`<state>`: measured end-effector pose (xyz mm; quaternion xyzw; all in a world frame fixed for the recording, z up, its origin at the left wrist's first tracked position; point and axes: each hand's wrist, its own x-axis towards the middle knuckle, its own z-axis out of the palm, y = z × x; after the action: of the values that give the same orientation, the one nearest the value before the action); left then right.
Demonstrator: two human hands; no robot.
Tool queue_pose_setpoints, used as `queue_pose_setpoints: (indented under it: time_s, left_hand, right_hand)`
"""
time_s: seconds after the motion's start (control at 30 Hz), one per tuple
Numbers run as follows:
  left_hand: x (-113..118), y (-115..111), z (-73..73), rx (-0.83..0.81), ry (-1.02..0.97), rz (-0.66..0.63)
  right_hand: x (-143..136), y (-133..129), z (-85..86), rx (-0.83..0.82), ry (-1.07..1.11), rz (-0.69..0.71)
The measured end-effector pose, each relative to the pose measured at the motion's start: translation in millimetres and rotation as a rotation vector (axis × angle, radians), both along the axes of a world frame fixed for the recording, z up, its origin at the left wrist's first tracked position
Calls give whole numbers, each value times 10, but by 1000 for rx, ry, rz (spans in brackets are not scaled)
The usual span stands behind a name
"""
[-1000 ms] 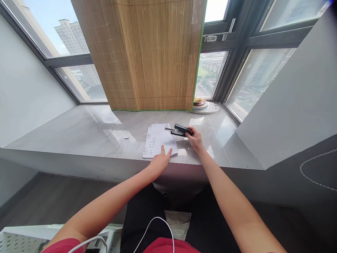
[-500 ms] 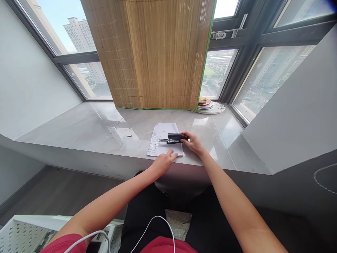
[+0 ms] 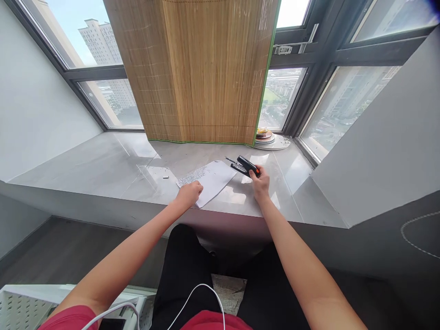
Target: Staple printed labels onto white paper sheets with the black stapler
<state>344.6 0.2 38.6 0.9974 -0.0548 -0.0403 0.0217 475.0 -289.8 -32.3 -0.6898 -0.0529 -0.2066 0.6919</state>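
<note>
A black stapler (image 3: 244, 166) with an orange mark is held by its rear end in my right hand (image 3: 260, 180), above the sill and to the right of the paper. Its front points up and to the left, and the top and base stand apart. My left hand (image 3: 189, 193) is closed on the lower left edge of the white paper (image 3: 216, 179), which lies turned at an angle with handwriting along its left part. A small white block (image 3: 165, 177) lies on the sill left of the paper.
The pale tiled sill (image 3: 103, 167) runs under the windows. A bamboo blind (image 3: 209, 73) hangs at its back, with stacked plates (image 3: 271, 141) beside the blind's right edge. A white cable (image 3: 206, 285) loops over my lap, and a white perforated rack (image 3: 20, 302) stands lower left.
My right hand has lifted the stapler off the paper, up and to the right, tilting it. My left hand has moved left and closed on the paper, which is now rotated.
</note>
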Motion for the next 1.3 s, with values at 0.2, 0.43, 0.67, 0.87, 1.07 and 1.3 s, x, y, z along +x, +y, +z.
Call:
queue_pose_setpoints:
  time_s: [0.2, 0.43, 0.67, 0.87, 1.07, 1.3]
  left_hand:
    - [160, -83, -116, -15, 100, 84]
    - [426, 303, 13, -56, 151, -125]
    - [424, 39, -277, -23, 70, -206]
    - [724, 224, -217, -195, 66, -485]
    - [727, 175, -267, -514, -69, -397]
    - [409, 235, -416, -731, -297, -41]
  right_hand:
    - [30, -19, -17, 71, 28, -57]
    - [20, 1, 17, 56, 25, -47]
    - [-9, 15, 22, 53, 0, 67]
    - [-41, 23, 31, -48, -1, 174]
    - [-25, 42, 6, -112, 5, 216]
    - [-33, 40, -4, -160, 43, 194]
